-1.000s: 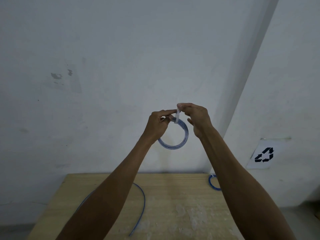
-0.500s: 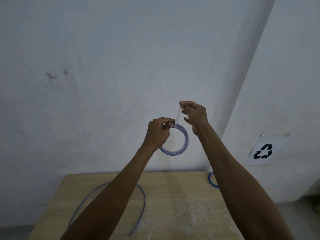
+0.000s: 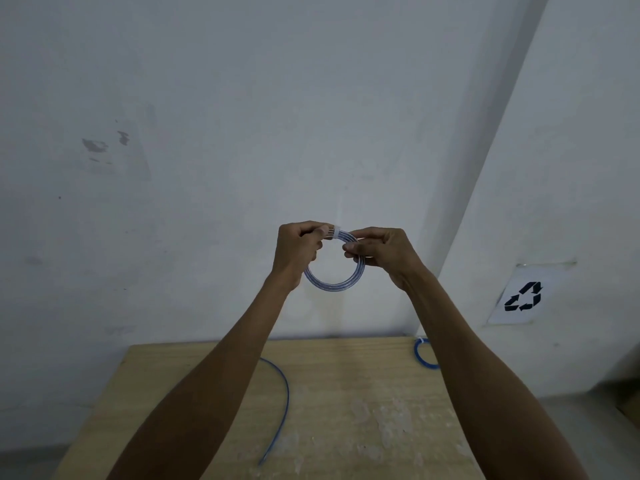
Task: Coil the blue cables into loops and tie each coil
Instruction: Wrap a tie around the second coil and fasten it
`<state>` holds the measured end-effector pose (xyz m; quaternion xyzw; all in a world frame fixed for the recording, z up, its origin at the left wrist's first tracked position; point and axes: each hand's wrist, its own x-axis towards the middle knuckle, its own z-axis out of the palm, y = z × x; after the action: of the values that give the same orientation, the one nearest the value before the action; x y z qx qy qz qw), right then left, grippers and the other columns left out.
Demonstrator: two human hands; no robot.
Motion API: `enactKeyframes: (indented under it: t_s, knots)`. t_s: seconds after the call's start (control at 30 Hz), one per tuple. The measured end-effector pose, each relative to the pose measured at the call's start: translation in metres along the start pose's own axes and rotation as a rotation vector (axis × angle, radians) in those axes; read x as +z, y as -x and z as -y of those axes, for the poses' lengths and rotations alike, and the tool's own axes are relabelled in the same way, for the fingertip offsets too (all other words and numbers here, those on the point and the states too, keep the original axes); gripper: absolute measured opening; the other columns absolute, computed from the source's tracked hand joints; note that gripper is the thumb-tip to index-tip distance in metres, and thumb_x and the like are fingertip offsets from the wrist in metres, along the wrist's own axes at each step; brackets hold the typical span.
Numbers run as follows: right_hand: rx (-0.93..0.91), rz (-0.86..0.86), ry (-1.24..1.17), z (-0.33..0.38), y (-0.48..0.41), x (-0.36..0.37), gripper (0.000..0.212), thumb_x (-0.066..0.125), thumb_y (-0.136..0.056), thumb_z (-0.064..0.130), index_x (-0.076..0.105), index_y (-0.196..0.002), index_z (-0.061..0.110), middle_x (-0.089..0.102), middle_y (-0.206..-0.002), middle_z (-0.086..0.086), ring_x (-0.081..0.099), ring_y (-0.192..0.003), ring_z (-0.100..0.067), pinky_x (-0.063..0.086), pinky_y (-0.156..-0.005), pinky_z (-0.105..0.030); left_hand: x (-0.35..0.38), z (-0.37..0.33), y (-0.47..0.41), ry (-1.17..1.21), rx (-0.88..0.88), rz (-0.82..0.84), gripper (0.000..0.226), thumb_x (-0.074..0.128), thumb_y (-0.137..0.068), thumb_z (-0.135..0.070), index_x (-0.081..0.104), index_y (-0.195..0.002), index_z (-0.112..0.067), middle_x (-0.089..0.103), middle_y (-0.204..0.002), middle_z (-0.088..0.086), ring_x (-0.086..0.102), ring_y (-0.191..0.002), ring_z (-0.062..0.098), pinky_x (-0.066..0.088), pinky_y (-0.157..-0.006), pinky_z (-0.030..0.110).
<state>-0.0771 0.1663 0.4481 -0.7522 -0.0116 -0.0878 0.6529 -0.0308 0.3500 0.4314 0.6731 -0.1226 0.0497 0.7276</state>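
Note:
I hold a small coil of blue cable (image 3: 334, 285) up in the air in front of the wall, above the wooden table (image 3: 346, 410). A white tie (image 3: 335, 233) wraps the top of the coil. My left hand (image 3: 298, 251) pinches the coil just left of the tie. My right hand (image 3: 377, 251) pinches the coil's upper right side. A loose blue cable (image 3: 282, 396) lies uncoiled on the table, partly hidden by my left forearm. Another tied blue coil (image 3: 420, 355) lies at the table's far right corner, half hidden by my right forearm.
A white wall stands right behind the table. On the right wall hangs a paper sign with a recycling symbol (image 3: 523, 297). The table's back edge meets the wall; its left edge drops off to the floor.
My right hand has let the white tie's tail go from above the coil and come down to pinch the coil's upper right side. The coil has stayed up in the air.

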Motion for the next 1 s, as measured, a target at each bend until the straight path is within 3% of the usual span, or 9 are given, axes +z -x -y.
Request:
enactKeyframes:
  t_s: [0.1,0.3,0.43,0.6,0.73,0.87,1.0]
  knots:
    - [-0.016,-0.004,-0.119,0.0,0.001,0.001,0.026,0.081,-0.083,0.005,0.075,-0.108,-0.001,0.075,-0.098,-0.027,0.076,-0.086,-0.032,0.061,-0.085,-0.035,0.001,0.001,0.002,0.067,-0.035,-0.024,0.018,0.062,-0.097,-0.004,0.08,-0.101,-0.006,0.075,-0.085,0.01,0.044,-0.054,0.011,0.035,-0.048,0.019]
    - [-0.077,0.002,-0.12,-0.001,0.001,0.003,0.022,0.079,-0.083,0.0,0.075,-0.104,0.001,0.077,-0.088,-0.019,0.076,-0.076,-0.027,0.059,-0.074,-0.027,0.0,-0.003,0.006,0.254,-0.156,-0.006,0.018,0.062,-0.094,-0.002,0.08,-0.096,-0.004,0.074,-0.082,0.01,0.038,-0.05,0.009,0.027,-0.043,0.016]
    - [-0.118,-0.011,-0.098,-0.001,0.002,0.002,0.022,0.081,-0.081,-0.001,0.076,-0.103,-0.001,0.077,-0.09,-0.023,0.076,-0.076,-0.027,0.061,-0.076,-0.03,-0.002,-0.001,0.007,0.234,-0.094,0.038,0.014,0.068,-0.093,-0.009,0.082,-0.09,-0.009,0.07,-0.082,0.008,0.035,-0.053,0.012,0.025,-0.044,0.018]
    - [-0.164,-0.013,-0.068,0.0,0.001,0.001,0.024,0.08,-0.082,-0.001,0.076,-0.105,-0.004,0.077,-0.092,-0.022,0.077,-0.078,-0.029,0.061,-0.077,-0.029,-0.002,0.001,0.007,0.119,-0.007,0.017,0.017,0.08,-0.088,-0.02,0.082,-0.103,-0.013,0.068,-0.074,0.001,0.041,-0.056,0.012,0.033,-0.049,0.02]
    - [-0.195,-0.012,-0.007,-0.001,-0.001,0.0,0.021,0.081,-0.082,0.002,0.078,-0.103,0.002,0.079,-0.093,-0.015,0.076,-0.082,-0.024,0.059,-0.082,-0.029,-0.001,-0.001,0.004,0.09,0.004,0.024,0.018,0.079,-0.089,-0.022,0.082,-0.101,-0.009,0.07,-0.078,0.008,0.04,-0.051,0.009,0.033,-0.048,0.019]
    - [-0.292,-0.059,0.149,0.0,-0.001,0.001,0.02,0.084,-0.081,0.006,0.081,-0.101,0.006,0.08,-0.09,-0.004,0.076,-0.081,-0.013,0.055,-0.079,-0.019,-0.006,-0.003,0.003,0.074,-0.016,0.075,0.015,0.078,-0.09,-0.02,0.082,-0.093,-0.007,0.077,-0.089,0.016,0.037,-0.052,0.011,0.032,-0.048,0.021]
    - [-0.327,-0.053,0.188,0.001,0.0,0.002,0.021,0.084,-0.08,0.004,0.08,-0.101,0.001,0.08,-0.089,-0.009,0.077,-0.08,-0.014,0.055,-0.076,-0.017,-0.014,-0.005,0.004,0.049,-0.031,0.141,0.013,0.076,-0.092,-0.018,0.082,-0.096,-0.007,0.075,-0.075,0.003,0.035,-0.054,0.012,0.029,-0.049,0.022]
